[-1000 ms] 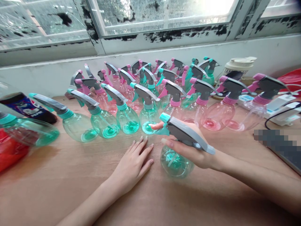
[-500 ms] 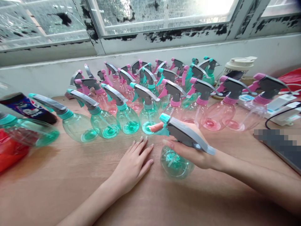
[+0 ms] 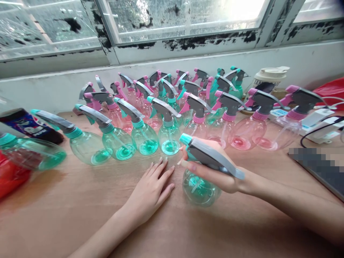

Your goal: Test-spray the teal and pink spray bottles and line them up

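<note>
My right hand (image 3: 215,168) is wrapped round the neck of a green spray bottle (image 3: 200,191) with a grey and teal trigger head, its fingers at the trigger. The nozzle points away from me and to the left. Flat on the wooden table (image 3: 150,236) lies my left hand (image 3: 150,190), palm down with the fingers stretched out, holding nothing. Just beyond its fingertips stands a row of green spray bottles, the closest being one clear green spray bottle (image 3: 170,138). Pink spray bottles continue the row to the right, among them a pink spray bottle (image 3: 248,132).
More pink and green bottles crowd behind, below the window (image 3: 185,18). At left are a dark cola bottle (image 3: 32,125) lying down and a red bag (image 3: 12,177). A lidded cup (image 3: 270,77), white power adapters (image 3: 319,125) and a dark, partly blurred flat object (image 3: 319,172) are at right.
The fingers of my right hand have curled in, drawing the trigger closer to the bottle's neck. My left hand stays in place; the view has shifted slightly.
</note>
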A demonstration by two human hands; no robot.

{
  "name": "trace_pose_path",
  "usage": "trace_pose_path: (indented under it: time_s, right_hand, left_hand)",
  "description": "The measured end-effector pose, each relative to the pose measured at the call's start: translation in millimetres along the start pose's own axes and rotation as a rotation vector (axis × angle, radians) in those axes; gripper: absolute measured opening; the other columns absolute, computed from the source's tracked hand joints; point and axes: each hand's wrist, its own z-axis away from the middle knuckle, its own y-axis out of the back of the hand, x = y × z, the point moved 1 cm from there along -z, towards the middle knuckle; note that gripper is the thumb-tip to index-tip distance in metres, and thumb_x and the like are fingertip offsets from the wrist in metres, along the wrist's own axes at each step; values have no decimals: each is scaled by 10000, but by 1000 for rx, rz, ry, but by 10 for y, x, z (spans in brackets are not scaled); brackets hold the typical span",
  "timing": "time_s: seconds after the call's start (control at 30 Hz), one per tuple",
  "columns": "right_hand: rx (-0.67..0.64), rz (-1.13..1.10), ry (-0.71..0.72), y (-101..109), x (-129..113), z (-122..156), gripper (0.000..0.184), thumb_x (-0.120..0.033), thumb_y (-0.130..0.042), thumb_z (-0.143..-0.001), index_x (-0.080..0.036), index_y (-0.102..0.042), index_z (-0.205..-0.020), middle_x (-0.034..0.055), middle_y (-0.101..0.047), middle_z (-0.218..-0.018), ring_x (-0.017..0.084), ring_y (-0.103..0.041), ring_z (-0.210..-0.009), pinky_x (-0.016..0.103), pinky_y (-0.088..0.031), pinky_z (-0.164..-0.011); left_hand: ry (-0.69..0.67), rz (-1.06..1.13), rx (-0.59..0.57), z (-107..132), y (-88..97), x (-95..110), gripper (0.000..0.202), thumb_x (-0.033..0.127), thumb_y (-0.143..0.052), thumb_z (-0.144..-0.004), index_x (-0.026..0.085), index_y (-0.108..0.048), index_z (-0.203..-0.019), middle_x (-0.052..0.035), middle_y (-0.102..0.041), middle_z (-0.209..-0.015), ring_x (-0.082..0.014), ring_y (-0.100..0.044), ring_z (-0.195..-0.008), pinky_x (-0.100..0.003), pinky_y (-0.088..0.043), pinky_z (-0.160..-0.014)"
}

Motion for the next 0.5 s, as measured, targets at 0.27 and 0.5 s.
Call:
trace_pose_path:
  time_s: [0.27, 0.5]
  right_hand:
    - [19, -46, -23, -14, 30, 42, 124, -237, -575, -862, -192, -583, -977, 19, -630, -824, 148, -586, -684, 297, -521, -694]
    - [33, -56, -32, -19, 52, 82, 194, -252, -577, -861, -172, -604, -1035, 26, -605, -788, 160, -566, -662, 321, -533, -688]
  left_hand:
    - [-1, 2, 46, 24, -28, -19, 392, 358, -437, -1024, 172, -518, -1360, -151, -458, -1475, -338, -400, -1373, -547, -353, -1108]
    - [0, -23, 35, 25, -51, -25, 417, 372, -412, -1034, 163, -493, -1385, -160, -441, -1487, -337, -378, -1387, -552, -343, -1112]
